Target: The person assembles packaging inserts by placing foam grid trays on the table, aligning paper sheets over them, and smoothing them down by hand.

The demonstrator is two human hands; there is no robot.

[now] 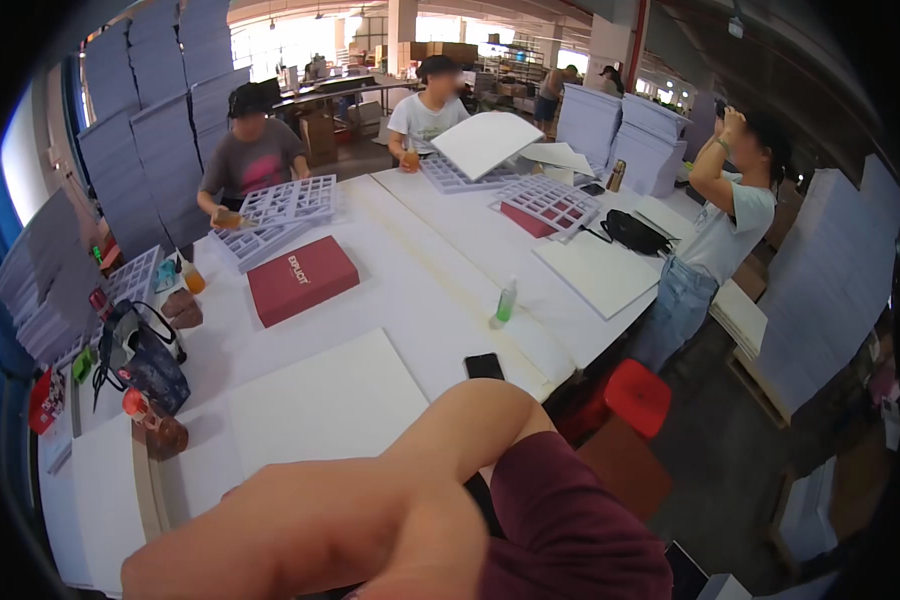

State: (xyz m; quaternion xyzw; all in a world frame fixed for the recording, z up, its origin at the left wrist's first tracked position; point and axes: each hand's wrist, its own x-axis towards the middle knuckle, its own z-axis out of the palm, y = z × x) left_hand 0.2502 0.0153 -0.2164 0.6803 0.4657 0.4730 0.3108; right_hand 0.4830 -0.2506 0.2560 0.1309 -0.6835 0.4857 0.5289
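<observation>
My right arm is bent in front of me, its maroon sleeve (pixel 580 510) at the lower right and its elbow pointing over the table edge. What looks like my right hand (pixel 310 525) fills the bottom of the view, very near the camera. Its fingers run out of the frame, so their grip is hidden. My left hand does not show. Beyond the arm, a large white board (pixel 320 400) lies flat on the white table (pixel 420 290). A black phone (pixel 484 366) rests just past the elbow.
Across the table are a red box (pixel 303 279), a green bottle (pixel 506 300), divided white trays (pixel 290 201) and a dark bag (pixel 145 360). Two people work at the far side; another person (pixel 725 220) stands at the right. A red stool (pixel 637 397) stands by the table.
</observation>
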